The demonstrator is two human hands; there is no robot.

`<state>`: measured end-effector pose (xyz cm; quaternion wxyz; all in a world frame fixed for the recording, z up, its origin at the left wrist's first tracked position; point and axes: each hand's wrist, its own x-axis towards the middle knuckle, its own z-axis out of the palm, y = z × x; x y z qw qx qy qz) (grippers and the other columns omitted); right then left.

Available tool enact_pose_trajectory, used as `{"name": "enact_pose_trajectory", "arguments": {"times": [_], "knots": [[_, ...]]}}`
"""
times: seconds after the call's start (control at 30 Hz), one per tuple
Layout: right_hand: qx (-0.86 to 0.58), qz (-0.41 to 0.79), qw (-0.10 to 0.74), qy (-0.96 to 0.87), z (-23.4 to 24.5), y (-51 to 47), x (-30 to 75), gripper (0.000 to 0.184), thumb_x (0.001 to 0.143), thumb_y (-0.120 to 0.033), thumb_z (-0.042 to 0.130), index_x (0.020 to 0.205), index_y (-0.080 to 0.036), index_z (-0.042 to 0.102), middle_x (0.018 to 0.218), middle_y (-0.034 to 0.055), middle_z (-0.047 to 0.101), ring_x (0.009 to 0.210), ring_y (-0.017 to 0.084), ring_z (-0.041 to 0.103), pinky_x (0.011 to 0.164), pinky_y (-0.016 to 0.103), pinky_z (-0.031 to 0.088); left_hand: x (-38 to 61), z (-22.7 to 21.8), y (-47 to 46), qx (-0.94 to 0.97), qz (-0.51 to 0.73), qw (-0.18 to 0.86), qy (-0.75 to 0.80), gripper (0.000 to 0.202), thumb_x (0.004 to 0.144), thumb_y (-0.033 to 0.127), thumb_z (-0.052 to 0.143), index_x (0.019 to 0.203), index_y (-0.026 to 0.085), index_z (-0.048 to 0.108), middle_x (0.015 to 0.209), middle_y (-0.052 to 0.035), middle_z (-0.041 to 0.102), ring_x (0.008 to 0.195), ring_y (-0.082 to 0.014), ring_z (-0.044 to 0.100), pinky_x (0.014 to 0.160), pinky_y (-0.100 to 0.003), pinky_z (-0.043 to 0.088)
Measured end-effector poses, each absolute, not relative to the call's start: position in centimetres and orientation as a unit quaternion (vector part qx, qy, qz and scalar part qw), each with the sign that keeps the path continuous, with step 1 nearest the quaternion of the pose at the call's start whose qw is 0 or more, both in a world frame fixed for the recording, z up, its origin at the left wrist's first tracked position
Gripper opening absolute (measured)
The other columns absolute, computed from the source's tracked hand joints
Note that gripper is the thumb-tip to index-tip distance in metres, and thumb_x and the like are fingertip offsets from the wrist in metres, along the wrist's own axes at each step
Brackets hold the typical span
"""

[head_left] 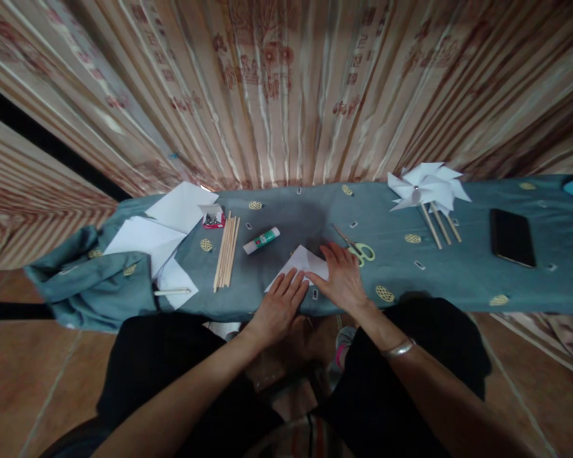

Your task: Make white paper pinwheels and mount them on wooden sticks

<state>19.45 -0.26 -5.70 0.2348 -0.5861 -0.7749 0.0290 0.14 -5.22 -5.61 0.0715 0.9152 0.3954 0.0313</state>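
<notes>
A white sheet of paper (302,259), folded into a triangle, lies at the front of the cloth-covered table. My left hand (277,306) rests flat on its lower left part, fingers stretched out. On the right end of the paper is my right hand (342,275), its thumb and fingers spread and pressing down. Partly behind the right fingers lie scissors (360,250) with light green handles. A glue stick (261,241) with a green label lies beyond the paper, to the left. My palms cover part of the paper's lower edge.
Wooden sticks (227,251) lie left of the glue stick, beside a small red box (213,217) of metal pins. Farther left are white paper sheets (143,240) and a pen (172,291). White pinwheels (427,184) and a dark phone (512,237) lie right. A curtain (286,95) hangs behind.
</notes>
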Motion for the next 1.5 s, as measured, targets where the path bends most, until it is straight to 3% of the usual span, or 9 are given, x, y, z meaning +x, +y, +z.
{"name": "enact_pose_trajectory", "arguments": {"times": [0.27, 0.43, 0.67, 0.93, 1.13, 1.2, 1.3, 1.43, 1.5], "knots": [[-0.618, -0.019, 0.233, -0.750, -6.6, -2.3, 23.0, 0.055, 0.094, -0.045, 0.041, 0.138, -0.012, 0.041, 0.142, 0.0252, 0.042, 0.131, 0.036, 0.039, 0.099, 0.053, 0.031, -0.8, -5.5, -5.7, 0.910, 0.045, 0.066, 0.406, 0.072, 0.085, 0.031, 0.060, 0.145, 0.010, 0.027, 0.154, -0.0185, 0.029, 0.146, -0.0279, 0.017, 0.116, -0.046, 0.023], [-0.660, -0.037, 0.233, -0.714, -7.0, -3.2, 26.1, 0.051, 0.094, -0.041, 0.042, 0.136, -0.011, 0.044, 0.143, 0.0264, 0.041, 0.130, 0.037, 0.040, 0.099, 0.055, 0.033, -3.8, -5.3, -7.6, 0.890, 0.092, 0.059, 0.442, 0.070, 0.086, 0.027, 0.058, 0.146, 0.010, 0.026, 0.151, -0.0197, 0.034, 0.143, -0.0290, 0.027, 0.113, -0.049, 0.031], [-0.653, 0.034, 0.273, -0.706, -6.8, -2.9, 26.4, 0.042, 0.096, -0.031, 0.036, 0.132, -0.014, 0.051, 0.140, 0.0219, 0.046, 0.131, 0.032, 0.043, 0.101, 0.052, 0.036, -4.8, -5.4, -9.3, 0.870, 0.112, 0.035, 0.479, 0.067, 0.089, 0.028, 0.053, 0.146, 0.009, 0.024, 0.150, -0.0214, 0.035, 0.142, -0.0305, 0.029, 0.112, -0.053, 0.031], [-0.586, 0.116, 0.262, -0.758, -5.4, -2.2, 24.2, 0.031, 0.091, -0.040, 0.049, 0.103, -0.018, 0.069, 0.136, 0.0174, 0.053, 0.129, 0.032, 0.046, 0.102, 0.053, 0.035, -4.3, -5.9, -9.5, 0.859, 0.102, 0.012, 0.502, 0.067, 0.090, 0.028, 0.052, 0.147, 0.010, 0.022, 0.151, -0.0217, 0.032, 0.143, -0.0290, 0.025, 0.113, -0.051, 0.026], [-0.586, 0.170, 0.357, -0.708, -4.8, -0.9, 24.0, 0.020, 0.083, -0.034, 0.057, 0.072, -0.021, 0.067, 0.121, 0.0129, 0.064, 0.113, 0.028, 0.060, 0.098, 0.045, 0.042, -4.2, -6.2, -9.6, 0.852, 0.119, 0.014, 0.510, 0.068, 0.090, 0.028, 0.053, 0.148, 0.011, 0.021, 0.151, -0.0212, 0.032, 0.144, -0.0286, 0.025, 0.113, -0.050, 0.026], [-0.596, 0.153, 0.395, -0.682, -4.0, -0.6, 24.5, 0.018, 0.083, -0.033, 0.057, 0.072, -0.021, 0.066, 0.120, 0.0118, 0.065, 0.109, 0.027, 0.062, 0.096, 0.042, 0.045, -4.2, -6.2, -9.4, 0.844, 0.144, 0.017, 0.516, 0.071, 0.090, 0.028, 0.052, 0.149, 0.011, 0.016, 0.152, -0.0225, 0.030, 0.144, -0.0293, 0.023, 0.113, -0.052, 0.027], [-0.605, 0.061, 0.413, -0.678, -2.3, -1.1, 24.6, 0.015, 0.084, -0.031, 0.058, 0.077, -0.020, 0.065, 0.130, 0.0138, 0.058, 0.119, 0.029, 0.055, 0.099, 0.045, 0.041, -3.6, -5.9, -9.1, 0.834, 0.193, 0.008, 0.517, 0.075, 0.091, 0.028, 0.052, 0.151, 0.012, 0.009, 0.153, -0.0244, 0.026, 0.145, -0.0305, 0.019, 0.112, -0.054, 0.026], [-0.515, -0.026, 0.362, -0.777, -0.8, -3.5, 22.5, 0.011, 0.087, -0.022, 0.055, 0.080, -0.019, 0.063, 0.136, 0.0151, 0.053, 0.131, 0.028, 0.044, 0.102, 0.046, 0.035, -2.0, -4.5, -8.7, 0.845, 0.260, -0.050, 0.464, 0.079, 0.090, 0.024, 0.055, 0.151, 0.013, 0.007, 0.153, -0.0242, 0.027, 0.146, -0.0292, 0.014, 0.114, -0.054, 0.021], [-0.460, -0.035, 0.324, -0.826, -0.9, -4.8, 21.1, 0.011, 0.088, -0.018, 0.054, 0.081, -0.018, 0.062, 0.135, 0.0146, 0.055, 0.131, 0.027, 0.043, 0.103, 0.045, 0.033, -1.2, -3.7, -8.7, 0.853, 0.271, -0.087, 0.438, 0.075, 0.088, 0.019, 0.057, 0.150, 0.014, 0.014, 0.151, -0.0221, 0.032, 0.147, -0.0272, 0.011, 0.116, -0.052, 0.017]]}}
